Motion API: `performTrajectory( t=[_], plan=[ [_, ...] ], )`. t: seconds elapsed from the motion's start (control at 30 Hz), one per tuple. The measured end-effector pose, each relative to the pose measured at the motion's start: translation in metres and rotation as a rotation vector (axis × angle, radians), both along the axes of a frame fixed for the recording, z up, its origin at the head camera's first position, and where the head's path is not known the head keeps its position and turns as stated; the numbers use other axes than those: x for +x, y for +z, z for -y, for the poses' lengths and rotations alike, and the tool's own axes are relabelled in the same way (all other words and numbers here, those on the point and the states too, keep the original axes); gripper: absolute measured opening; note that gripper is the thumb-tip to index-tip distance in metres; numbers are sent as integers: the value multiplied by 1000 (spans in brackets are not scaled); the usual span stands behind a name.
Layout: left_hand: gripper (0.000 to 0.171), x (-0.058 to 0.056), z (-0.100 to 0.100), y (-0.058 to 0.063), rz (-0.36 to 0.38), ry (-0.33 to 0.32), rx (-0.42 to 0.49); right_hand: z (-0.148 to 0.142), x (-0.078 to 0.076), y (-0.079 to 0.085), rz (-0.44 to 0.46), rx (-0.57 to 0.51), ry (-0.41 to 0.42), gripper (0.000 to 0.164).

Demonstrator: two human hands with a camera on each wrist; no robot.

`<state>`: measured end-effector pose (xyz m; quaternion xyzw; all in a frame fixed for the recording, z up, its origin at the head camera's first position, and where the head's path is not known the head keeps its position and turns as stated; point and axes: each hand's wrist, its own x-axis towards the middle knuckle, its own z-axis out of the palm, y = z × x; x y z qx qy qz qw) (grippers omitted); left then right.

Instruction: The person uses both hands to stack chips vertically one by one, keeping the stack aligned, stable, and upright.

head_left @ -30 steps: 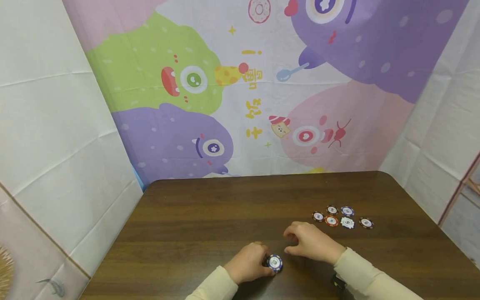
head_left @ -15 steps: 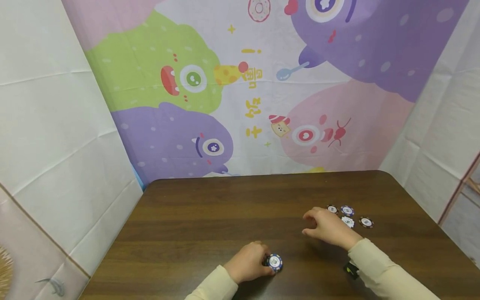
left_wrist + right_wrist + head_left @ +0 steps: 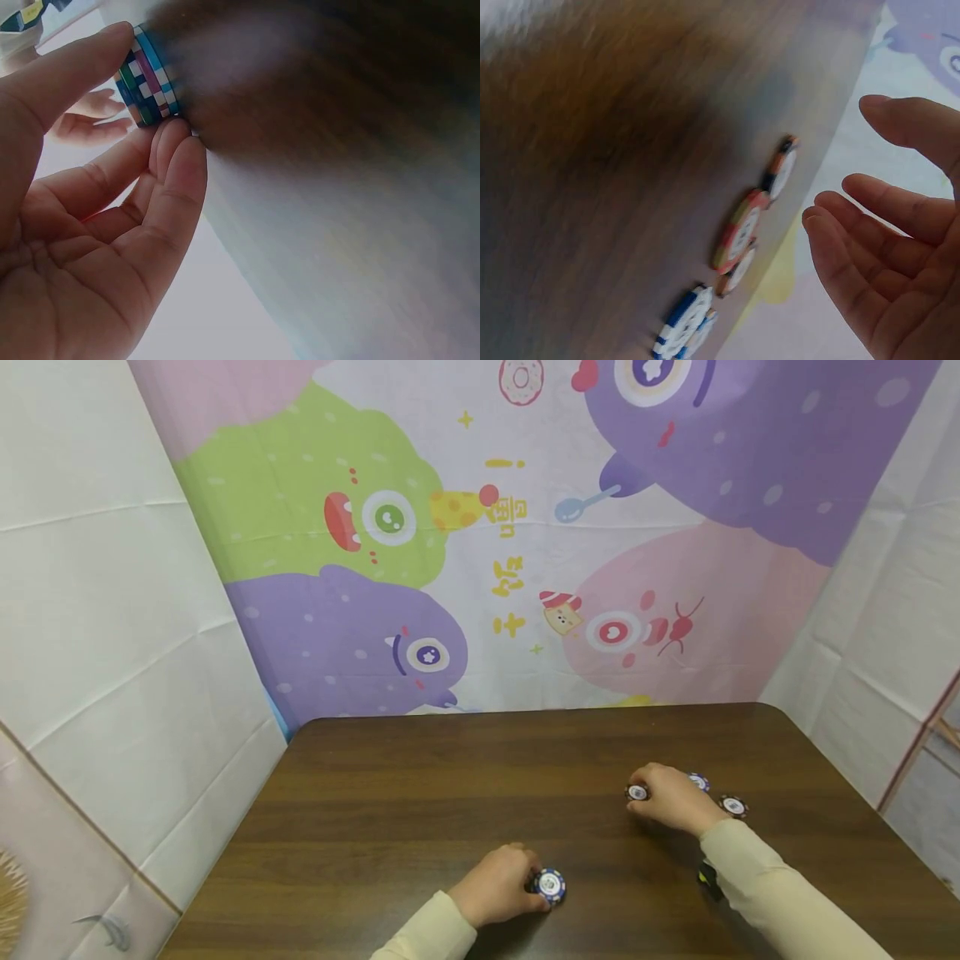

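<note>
My left hand [image 3: 497, 885] pinches a short stack of poker chips [image 3: 550, 887] between thumb and fingers near the front of the table. In the left wrist view the stack's edge [image 3: 152, 79] shows blue, purple and green layers. Farther back, my right hand [image 3: 675, 797] hovers with fingers and thumb apart, nothing between them in the right wrist view. Just past its fingertips in the head view is a black poker chip [image 3: 637, 792]. A red chip [image 3: 740, 231] and a white-and-blue chip [image 3: 681, 322] lie below the hand, hidden from the head view.
A blue chip [image 3: 699, 782] and another dark chip [image 3: 734, 807] lie on the brown wooden table [image 3: 420, 785] beyond and right of the right hand. A cartoon-print cloth [image 3: 510, 552] hangs behind the table's far edge, with white cloth walls at both sides.
My right hand has moved right and away from me, from beside the stack to over the loose chips. The left hand and its stack have stayed in place.
</note>
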<state>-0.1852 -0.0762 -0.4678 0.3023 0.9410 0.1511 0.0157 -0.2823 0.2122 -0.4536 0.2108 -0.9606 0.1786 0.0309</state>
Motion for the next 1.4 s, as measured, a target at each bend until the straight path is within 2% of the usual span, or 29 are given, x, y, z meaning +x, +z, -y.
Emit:
performTrajectory(
  t=[0.2, 0.37, 0.63, 0.9, 1.2, 1.4],
  plan=[
    [35, 0, 0, 0, -14, -5, -2, -3, -11, -7, 23, 34, -16, 32],
    [35, 0, 0, 0, -6, 0, -10, -5, -17, -14, 57, 65, -40, 22],
    [36, 1, -1, 2, 7, 5, -10, -7, -19, -16, 99, 84, -68, 18],
    [35, 1, 0, 0, 1, 2, -7, -5, -18, -14, 84, 92, -50, 18],
    [35, 1, 0, 0, -2, 0, 2, -4, -24, -16, 70, 102, -60, 27],
    [34, 0, 0, -1, -11, -1, 3, -2, -25, -14, 99, 78, -65, 35]
  ],
)
